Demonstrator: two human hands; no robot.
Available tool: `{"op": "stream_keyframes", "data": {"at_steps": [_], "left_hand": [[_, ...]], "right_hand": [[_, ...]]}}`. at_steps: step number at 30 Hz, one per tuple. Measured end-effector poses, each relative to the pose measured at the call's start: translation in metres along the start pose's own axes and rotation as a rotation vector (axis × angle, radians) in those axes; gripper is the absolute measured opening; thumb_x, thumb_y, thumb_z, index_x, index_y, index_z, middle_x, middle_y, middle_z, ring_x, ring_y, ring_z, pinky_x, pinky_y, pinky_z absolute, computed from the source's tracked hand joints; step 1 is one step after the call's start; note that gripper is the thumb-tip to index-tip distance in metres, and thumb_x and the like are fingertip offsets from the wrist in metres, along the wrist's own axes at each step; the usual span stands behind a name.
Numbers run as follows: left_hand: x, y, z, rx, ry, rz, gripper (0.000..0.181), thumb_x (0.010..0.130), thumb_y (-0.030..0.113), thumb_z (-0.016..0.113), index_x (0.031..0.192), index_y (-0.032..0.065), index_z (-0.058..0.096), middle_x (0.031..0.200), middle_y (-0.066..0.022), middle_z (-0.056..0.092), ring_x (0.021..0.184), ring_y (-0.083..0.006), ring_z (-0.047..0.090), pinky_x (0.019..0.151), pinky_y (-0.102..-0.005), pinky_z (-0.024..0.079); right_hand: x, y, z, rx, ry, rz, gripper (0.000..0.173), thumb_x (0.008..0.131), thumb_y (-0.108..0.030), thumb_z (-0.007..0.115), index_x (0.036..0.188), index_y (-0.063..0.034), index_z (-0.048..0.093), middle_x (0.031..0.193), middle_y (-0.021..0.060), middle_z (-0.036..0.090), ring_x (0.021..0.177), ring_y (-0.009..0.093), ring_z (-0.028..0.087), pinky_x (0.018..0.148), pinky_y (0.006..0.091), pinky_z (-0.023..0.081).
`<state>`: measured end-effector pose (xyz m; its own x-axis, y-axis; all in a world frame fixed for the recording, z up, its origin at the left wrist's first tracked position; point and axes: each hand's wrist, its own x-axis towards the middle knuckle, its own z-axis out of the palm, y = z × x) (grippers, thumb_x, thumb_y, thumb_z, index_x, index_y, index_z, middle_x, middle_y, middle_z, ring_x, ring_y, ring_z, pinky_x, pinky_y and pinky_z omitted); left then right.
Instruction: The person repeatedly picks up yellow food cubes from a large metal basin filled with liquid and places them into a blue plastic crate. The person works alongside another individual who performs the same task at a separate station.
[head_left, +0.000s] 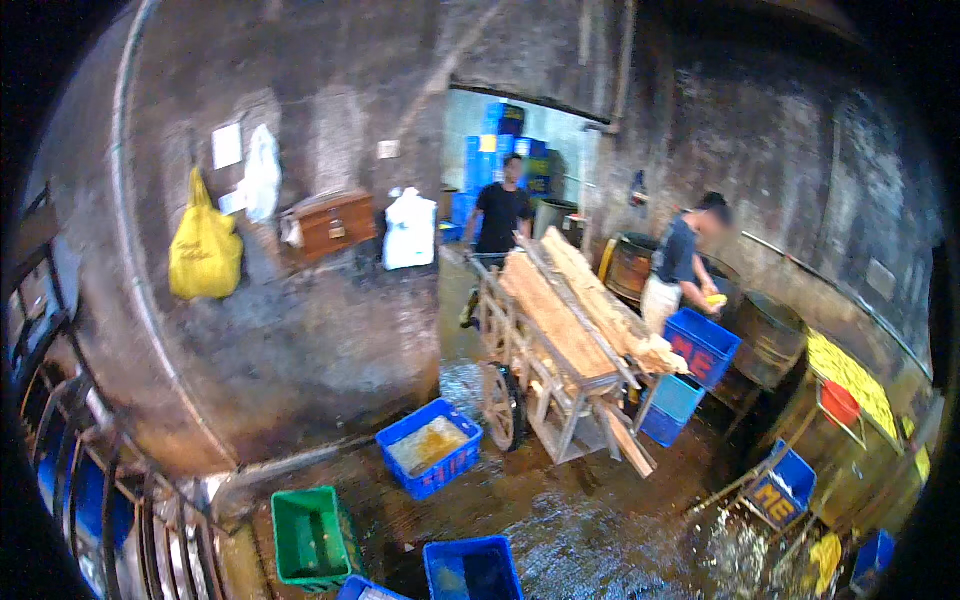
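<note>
Neither of my hands is in view. Before me a two-wheeled cart (517, 322) stands on the wet floor, loaded with long pieces of wood (559, 315). A person in a dark T-shirt (501, 214) stands at its far end, in the doorway. To the cart's right, another person in a dark shirt (671, 259) bends over blue crates and holds something yellow (715, 299). Left of the cart sits a blue crate (390, 442) with pale and brownish contents. Nearer to me are a green crate (341, 525) and a dark blue crate (433, 574).
Metal railings (116, 480) run along the left. Metal drums (769, 330) line the right wall, beside a surface covered with yellow pieces (847, 375) and a red bowl (840, 401). Debris (731, 547) lies on the floor near a tilted blue crate (796, 474). Bags, including a yellow bag (204, 251), hang on the wall.
</note>
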<state>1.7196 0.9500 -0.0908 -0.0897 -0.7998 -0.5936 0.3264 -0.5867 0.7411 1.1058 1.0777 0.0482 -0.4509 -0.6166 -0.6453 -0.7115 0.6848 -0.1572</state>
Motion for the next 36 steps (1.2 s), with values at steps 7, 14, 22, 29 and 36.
{"op": "stream_keyframes", "data": {"at_steps": [7,14,22,29,36], "left_hand": [[0.083,0.062,0.082,0.399,-0.384,-0.063,0.036,0.079,0.023,0.065,0.112,0.0136,0.052,0.098,-0.0068,0.059,0.088,-0.0174,0.056,0.071,-0.0321,0.049],[0.158,0.056,0.170,0.800,-0.655,-0.089,0.033,0.076,0.019,0.070,0.104,0.0081,0.056,0.096,-0.0077,0.060,0.088,-0.0179,0.055,0.076,-0.0320,0.048],[0.199,-0.002,0.202,1.132,-0.789,0.241,0.031,0.071,0.014,0.076,0.094,0.0018,0.060,0.094,-0.0086,0.061,0.088,-0.0184,0.054,0.081,-0.0319,0.046],[0.190,0.011,0.284,1.023,-0.986,0.015,0.032,0.082,0.015,0.064,0.112,0.0155,0.053,0.083,-0.0014,0.059,0.071,-0.0119,0.055,0.055,-0.0263,0.047],[0.173,-0.014,0.157,1.186,-1.102,0.029,0.023,0.080,0.014,0.067,0.101,0.0117,0.059,0.081,-0.0023,0.060,0.067,-0.0125,0.055,0.056,-0.0271,0.048]], "right_hand": [[-0.153,0.011,0.116,0.569,0.094,0.143,0.053,0.078,-0.051,0.055,0.108,-0.0080,0.058,0.093,0.0123,0.062,0.087,0.023,0.060,0.075,0.0380,0.046],[-0.195,-0.074,0.122,0.878,0.311,0.226,0.035,0.081,-0.039,0.058,0.095,-0.0071,0.062,0.071,0.0069,0.064,0.059,0.016,0.061,0.056,0.0331,0.050],[-0.339,0.066,0.382,0.912,0.232,1.149,0.037,0.071,-0.043,0.053,0.078,-0.0101,0.069,0.082,0.0106,0.067,0.073,0.026,0.065,0.068,0.0351,0.051],[-0.325,-0.072,0.508,0.795,0.220,1.177,0.025,0.074,-0.029,0.063,0.083,-0.0070,0.070,0.074,0.0083,0.067,0.063,0.019,0.063,0.061,0.0309,0.052],[-0.278,-0.178,0.445,1.514,0.395,0.826,0.037,0.075,-0.040,0.065,0.100,-0.0116,0.066,0.081,0.0043,0.067,0.064,0.016,0.061,0.060,0.0319,0.051]]}}
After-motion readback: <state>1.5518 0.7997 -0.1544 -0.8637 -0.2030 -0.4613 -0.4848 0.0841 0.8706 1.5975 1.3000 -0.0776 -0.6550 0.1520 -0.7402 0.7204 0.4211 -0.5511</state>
